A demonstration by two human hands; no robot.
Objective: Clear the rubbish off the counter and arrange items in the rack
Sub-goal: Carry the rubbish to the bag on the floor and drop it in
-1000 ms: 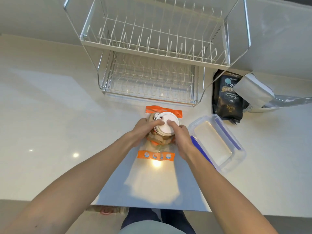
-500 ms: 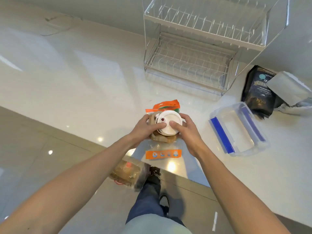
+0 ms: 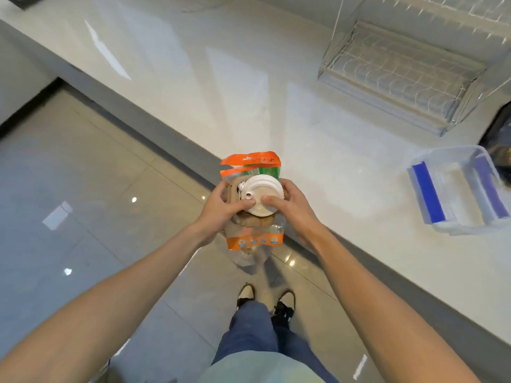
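Observation:
Both hands hold one bundle of rubbish over the floor, just off the counter's edge. My left hand (image 3: 221, 210) grips its left side and my right hand (image 3: 287, 205) its right side. The bundle is a brown paper cup with a white lid (image 3: 261, 193) pressed against a clear plastic bag with orange bands (image 3: 253, 241). The bag hangs down below the hands. The wire dish rack (image 3: 401, 70) stands empty at the upper right of the white counter (image 3: 221, 78).
A clear plastic container with blue clips (image 3: 456, 189) sits on the counter at the right. A dark bag (image 3: 497, 139) shows at the right edge. Grey floor tiles (image 3: 83, 189) spread to the left. My feet (image 3: 265, 297) stand below the bundle.
The bundle has been lifted off the counter and carried back over the floor. My view has swung left, so the rack and container now lie far to the right.

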